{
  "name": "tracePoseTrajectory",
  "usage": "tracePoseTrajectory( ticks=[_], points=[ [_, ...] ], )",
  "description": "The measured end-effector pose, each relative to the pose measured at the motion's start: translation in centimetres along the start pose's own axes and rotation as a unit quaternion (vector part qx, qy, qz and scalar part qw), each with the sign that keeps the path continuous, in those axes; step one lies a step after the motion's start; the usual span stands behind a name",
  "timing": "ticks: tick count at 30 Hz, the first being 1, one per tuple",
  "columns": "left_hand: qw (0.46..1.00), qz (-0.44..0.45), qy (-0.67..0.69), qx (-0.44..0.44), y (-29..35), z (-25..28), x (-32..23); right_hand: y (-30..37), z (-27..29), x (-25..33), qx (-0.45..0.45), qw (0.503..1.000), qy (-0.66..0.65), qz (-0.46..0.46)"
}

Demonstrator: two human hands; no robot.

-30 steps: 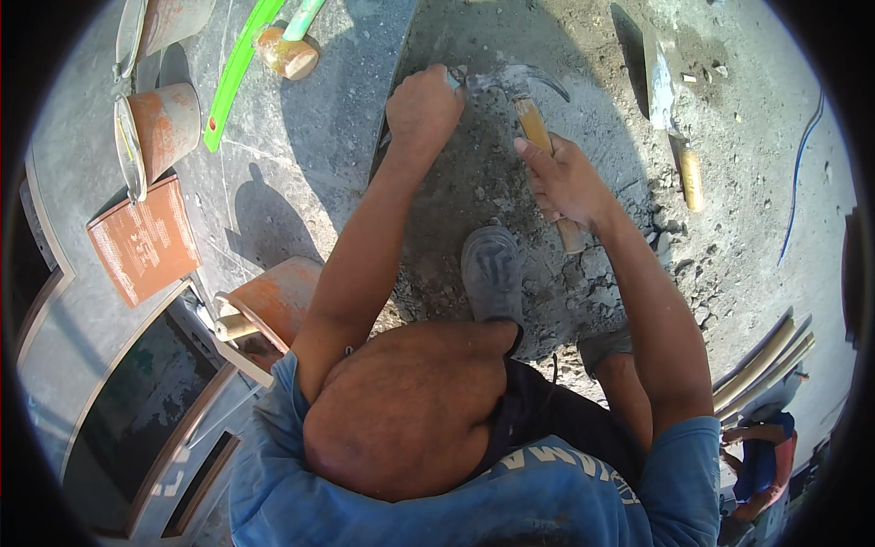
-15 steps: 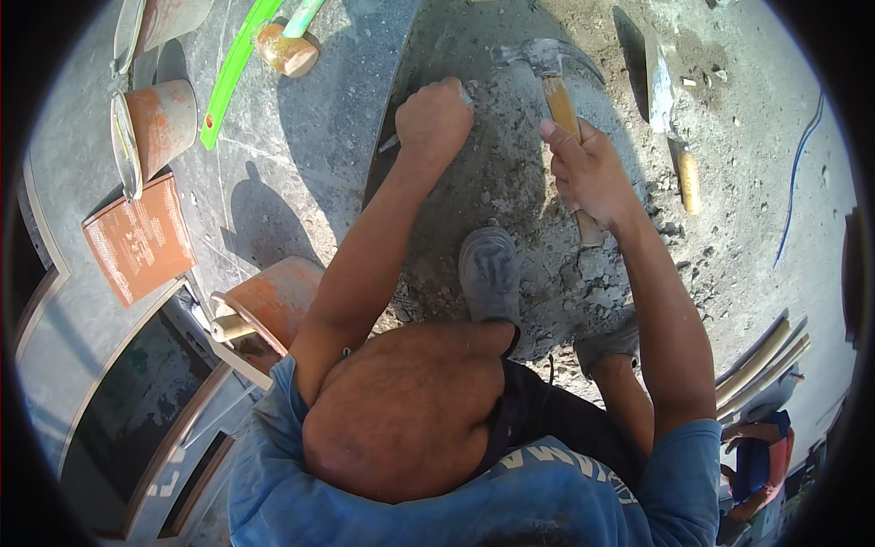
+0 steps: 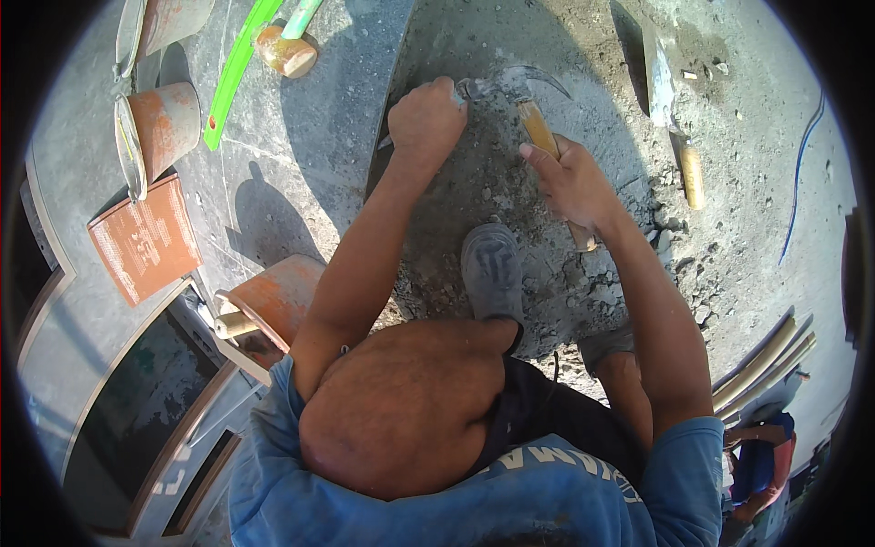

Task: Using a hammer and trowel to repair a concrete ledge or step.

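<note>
My right hand (image 3: 576, 187) grips the wooden handle of a claw hammer (image 3: 538, 128), its thumb lying along the wood. The hammer's head is beside my left fist, at or very near the end of the tool held there. My left hand (image 3: 427, 126) is closed round a chisel, mostly hidden by the fingers; its narrow tip (image 3: 386, 142) pokes out on the left, by the edge of a large grey slab (image 3: 342, 118). Beneath both hands lies rough, crumbled grey mortar (image 3: 510, 182). One of my shoes (image 3: 490, 269) is planted on it.
A mallet (image 3: 286, 50) and a green straightedge (image 3: 239, 68) lie on the slab. Orange-stained buckets (image 3: 173, 123) and a reddish-brown rectangular piece (image 3: 149, 239) are at left. A trowel (image 3: 661, 91) and blue cable (image 3: 798, 178) lie at right. Another person (image 3: 766, 465) is at lower right.
My right hand has swung the hammer leftward, bringing its head from a gap away up to my left fist. My left hand has shifted slightly left and stays closed.
</note>
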State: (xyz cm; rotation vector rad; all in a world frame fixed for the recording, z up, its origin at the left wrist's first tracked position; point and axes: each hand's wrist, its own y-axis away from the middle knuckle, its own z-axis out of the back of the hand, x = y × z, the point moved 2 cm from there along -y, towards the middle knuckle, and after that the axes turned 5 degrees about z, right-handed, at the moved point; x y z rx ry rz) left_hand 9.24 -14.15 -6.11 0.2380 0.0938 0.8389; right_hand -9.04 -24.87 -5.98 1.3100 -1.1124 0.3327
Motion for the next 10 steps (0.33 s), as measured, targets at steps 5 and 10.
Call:
tracePoseTrajectory(
  ticks=[5, 10],
  points=[
    [1.0, 0.001, -0.004, -0.003, 0.2, 0.6, 0.8, -0.5, 3.8, 5.6, -0.169, 0.937, -0.281, 0.117],
    [0.998, 0.045, 0.007, 0.038, -0.6, 0.2, 0.2, -1.5, -1.7, 0.9, -0.14, 0.973, -0.139, 0.118]
  ],
)
